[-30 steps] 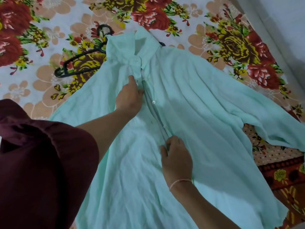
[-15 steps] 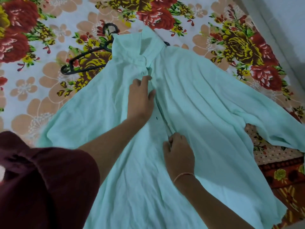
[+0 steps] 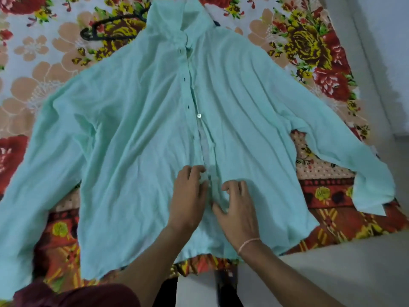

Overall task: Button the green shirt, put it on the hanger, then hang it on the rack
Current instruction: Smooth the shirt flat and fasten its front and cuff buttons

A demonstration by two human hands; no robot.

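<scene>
The mint green shirt (image 3: 137, 134) lies spread flat on the bed, collar away from me, sleeves out to both sides. Its front placket runs down the middle with a white button (image 3: 199, 116) showing and several dark buttonholes beside it. My left hand (image 3: 188, 196) pinches the left placket edge low on the shirt. My right hand (image 3: 238, 209) rests just right of it, fingers curled on the right front edge. A black hanger (image 3: 106, 29) lies on the bed, partly hidden under the collar and left shoulder.
A floral bedsheet (image 3: 39, 63) covers the bed. Its edge with a red patterned border (image 3: 332, 220) runs along the near right side. A pale floor and wall (image 3: 376, 63) lie to the right. My dark maroon sleeve (image 3: 77, 295) shows at the bottom.
My left hand came down from near the collar to the lower placket beside my right hand. The view pulled back, so the whole shirt with both sleeves now shows.
</scene>
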